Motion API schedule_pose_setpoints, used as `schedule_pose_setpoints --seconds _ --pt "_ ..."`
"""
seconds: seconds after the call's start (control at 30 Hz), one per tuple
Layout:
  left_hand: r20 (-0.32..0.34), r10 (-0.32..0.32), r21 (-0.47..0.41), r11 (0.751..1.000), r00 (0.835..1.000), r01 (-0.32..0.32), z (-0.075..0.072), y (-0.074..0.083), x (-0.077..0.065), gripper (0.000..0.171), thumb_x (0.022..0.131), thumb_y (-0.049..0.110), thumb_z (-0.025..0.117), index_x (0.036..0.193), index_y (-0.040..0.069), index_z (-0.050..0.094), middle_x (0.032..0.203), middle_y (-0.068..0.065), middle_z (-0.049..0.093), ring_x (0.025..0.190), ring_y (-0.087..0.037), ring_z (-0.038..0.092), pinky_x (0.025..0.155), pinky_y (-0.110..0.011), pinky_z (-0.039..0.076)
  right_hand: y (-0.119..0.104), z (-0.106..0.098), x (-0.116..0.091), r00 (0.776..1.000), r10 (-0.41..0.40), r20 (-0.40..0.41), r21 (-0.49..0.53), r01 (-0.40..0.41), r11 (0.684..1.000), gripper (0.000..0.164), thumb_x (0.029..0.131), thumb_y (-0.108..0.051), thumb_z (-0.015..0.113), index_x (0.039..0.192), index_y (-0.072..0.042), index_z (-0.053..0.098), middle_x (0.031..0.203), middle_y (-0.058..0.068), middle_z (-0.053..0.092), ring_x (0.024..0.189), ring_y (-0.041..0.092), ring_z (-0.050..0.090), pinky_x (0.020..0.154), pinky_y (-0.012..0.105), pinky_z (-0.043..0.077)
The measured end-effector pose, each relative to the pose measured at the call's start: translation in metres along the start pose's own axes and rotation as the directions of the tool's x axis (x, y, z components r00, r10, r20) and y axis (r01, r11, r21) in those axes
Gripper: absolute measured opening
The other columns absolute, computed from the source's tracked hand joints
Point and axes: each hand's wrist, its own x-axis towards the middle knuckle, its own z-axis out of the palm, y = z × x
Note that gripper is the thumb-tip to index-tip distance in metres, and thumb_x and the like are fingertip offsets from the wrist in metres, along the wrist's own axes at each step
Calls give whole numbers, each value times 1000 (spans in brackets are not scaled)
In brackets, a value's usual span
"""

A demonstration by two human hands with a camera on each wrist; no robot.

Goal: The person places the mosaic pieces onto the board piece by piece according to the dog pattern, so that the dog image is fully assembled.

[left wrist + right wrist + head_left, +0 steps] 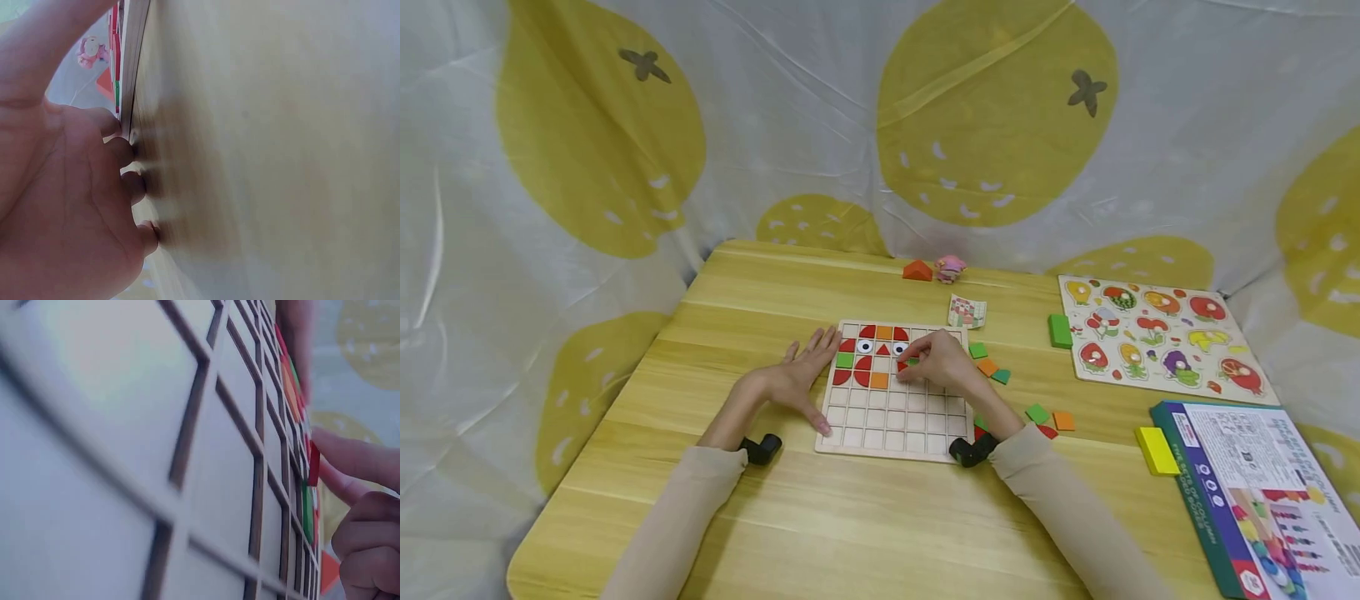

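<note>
A wooden grid board [886,419] lies on the table, with red, orange, green and white eye-patterned tiles filling several upper-left cells. My right hand [946,362] is over the upper right of the board, pinching a small red tile [314,464] between thumb and finger. In the right wrist view a green tile [307,512] sits in the grid beside it. My left hand [793,382] rests with spread fingers along the board's left edge, thumb near the lower-left corner. The left wrist view shows its fingertips [149,236] touching the table beside the board's side.
Loose tiles, such as an orange tile [1063,421], lie right of the board. Behind it are a small pattern card [967,312], a red triangular block [917,271] and a pink figurine [951,268]. Rightward lie a fruit puzzle [1157,333], a green block [1060,331], a yellow block [1157,452] and a box [1247,483].
</note>
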Motion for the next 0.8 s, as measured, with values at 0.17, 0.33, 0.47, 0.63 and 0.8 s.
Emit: schedule_pose_setpoints --seconds 0.17,0.33,0.47,0.63,0.8 --pt "-2 -2 -2 1000 1000 2 0 2 1 148 56 54 87 153 6 -13 160 -16 -23 148 -39 -19 115 -66 -9 -6 6 6 999 11 -49 11 -11 1000 23 71 -16 86 91 -9 77 57 -4 37 53 11 31 52 24 24" --pt "-3 -1 -6 1000 1000 1 1 1 1 149 55 55 87 153 7 -14 160 -15 -23 148 -39 -19 115 -67 -9 -3 4 7 997 33 -66 26 -31 999 21 71 -15 85 91 -12 78 55 -3 39 50 11 31 49 24 23" --pt "-3 -4 0 1000 1000 4 1 0 0 149 55 55 87 153 7 -15 160 -15 -24 148 -39 -19 115 -66 -10 1 2 7 997 24 -69 3 -24 1000 17 71 -14 85 88 -13 79 57 -3 47 50 10 30 48 22 21" --pt "-1 1 -3 1000 1000 -1 1 -1 0 149 55 56 87 153 7 -15 160 -15 -24 148 -39 -19 115 -66 -10 5 2 8 998 2 -55 -1 -2 1000 18 70 -12 86 87 -12 80 73 -1 60 53 9 32 49 20 22" --pt "1 -1 1 1000 1000 1 0 -1 1 149 55 56 87 153 7 -15 160 -15 -24 148 -39 -20 115 -66 -10 6 2 9 999 -14 -38 0 14 1000 19 71 -13 85 88 -12 79 73 1 59 53 10 32 50 21 22"
